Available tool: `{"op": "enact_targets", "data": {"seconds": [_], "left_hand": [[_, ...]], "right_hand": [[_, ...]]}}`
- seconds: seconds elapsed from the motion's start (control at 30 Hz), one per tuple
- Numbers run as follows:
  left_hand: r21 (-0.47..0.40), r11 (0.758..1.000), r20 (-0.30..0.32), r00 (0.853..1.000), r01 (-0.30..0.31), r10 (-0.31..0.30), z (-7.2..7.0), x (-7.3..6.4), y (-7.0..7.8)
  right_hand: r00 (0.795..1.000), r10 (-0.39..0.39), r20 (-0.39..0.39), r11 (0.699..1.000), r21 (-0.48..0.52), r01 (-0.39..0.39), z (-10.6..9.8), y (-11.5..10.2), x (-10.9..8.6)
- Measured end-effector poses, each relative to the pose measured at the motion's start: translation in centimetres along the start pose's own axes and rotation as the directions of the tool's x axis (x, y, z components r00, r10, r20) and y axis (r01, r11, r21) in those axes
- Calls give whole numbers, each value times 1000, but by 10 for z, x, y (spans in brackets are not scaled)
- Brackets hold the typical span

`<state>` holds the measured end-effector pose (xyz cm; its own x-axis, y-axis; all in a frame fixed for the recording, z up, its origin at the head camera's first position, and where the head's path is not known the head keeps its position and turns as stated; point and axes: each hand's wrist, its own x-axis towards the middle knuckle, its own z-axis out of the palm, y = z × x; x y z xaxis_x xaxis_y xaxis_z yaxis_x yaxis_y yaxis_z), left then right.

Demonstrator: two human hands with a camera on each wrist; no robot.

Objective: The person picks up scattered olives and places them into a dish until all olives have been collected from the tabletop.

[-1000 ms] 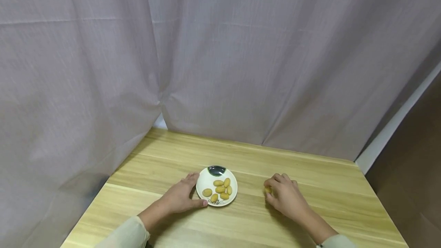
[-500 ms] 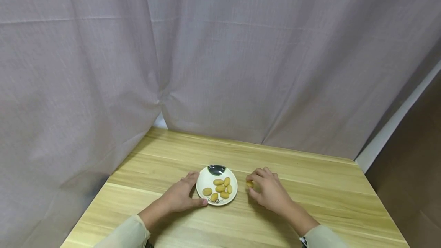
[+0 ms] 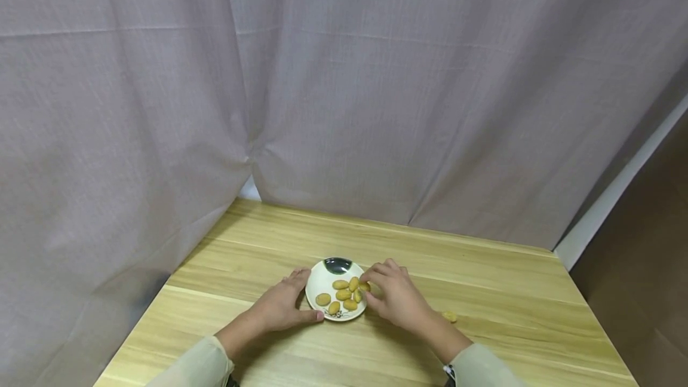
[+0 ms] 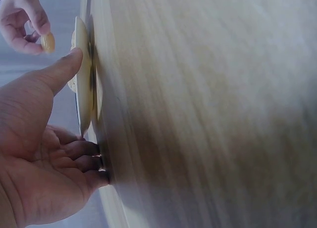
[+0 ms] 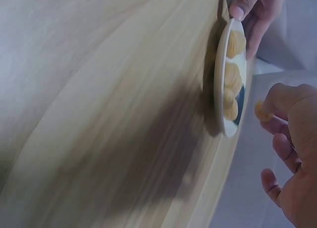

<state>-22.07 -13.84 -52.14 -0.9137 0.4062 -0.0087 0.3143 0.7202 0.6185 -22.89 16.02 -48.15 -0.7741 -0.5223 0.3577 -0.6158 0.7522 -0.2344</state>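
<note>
A small white plate [image 3: 322, 276] with a dark green patch bears several golden-brown oval fruits [image 3: 343, 295], their skins finely lined in the right wrist view. My left hand [image 3: 279, 305] holds the plate's left side, its thumb on the near rim and its fingers along the far left edge. With thumb and forefinger, my right hand [image 3: 396, 296] pinches one more golden oval fruit [image 5: 262, 112], held above the plate's right rim. In the left wrist view this pinched fruit [image 4: 48, 42] shows off the plate, beside the thumb.
Another yellow fruit [image 3: 449, 316] lies on the wooden table [image 3: 516, 309], just right of my right forearm. Grey curtains [image 3: 344, 106] hang behind and left of the table; a brown panel [image 3: 645, 279] stands at the right.
My right hand has moved left with the fruit, from the table's right part to the plate's rim, uncovering a fruit on the table. My left hand and the plate stay in place.
</note>
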Motion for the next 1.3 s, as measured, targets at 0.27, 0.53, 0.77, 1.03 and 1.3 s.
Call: {"op": "enact_targets", "data": {"seconds": [0.27,0.53,0.77,1.03,1.3], "left_hand": [[-8,1000,4,1000,23,-23,-1,-2,0],[4,1000,12,1000,23,-23,1,-2,-3],[-12,1000,12,1000,29,-29,1,-3,-2],[-7,1000,20,999,30,-30,1,-2,-2],[-6,1000,15,1000,22,-22,1,0,-2]], "right_hand": [[999,-27,20,1000,12,27,12,-12,10],[998,-45,32,998,49,44,24,-25,20],[996,-35,77,998,49,32,33,-32,27],[996,-37,87,999,30,34,45,-34,32],[995,-74,65,997,-25,76,52,-34,36]]}}
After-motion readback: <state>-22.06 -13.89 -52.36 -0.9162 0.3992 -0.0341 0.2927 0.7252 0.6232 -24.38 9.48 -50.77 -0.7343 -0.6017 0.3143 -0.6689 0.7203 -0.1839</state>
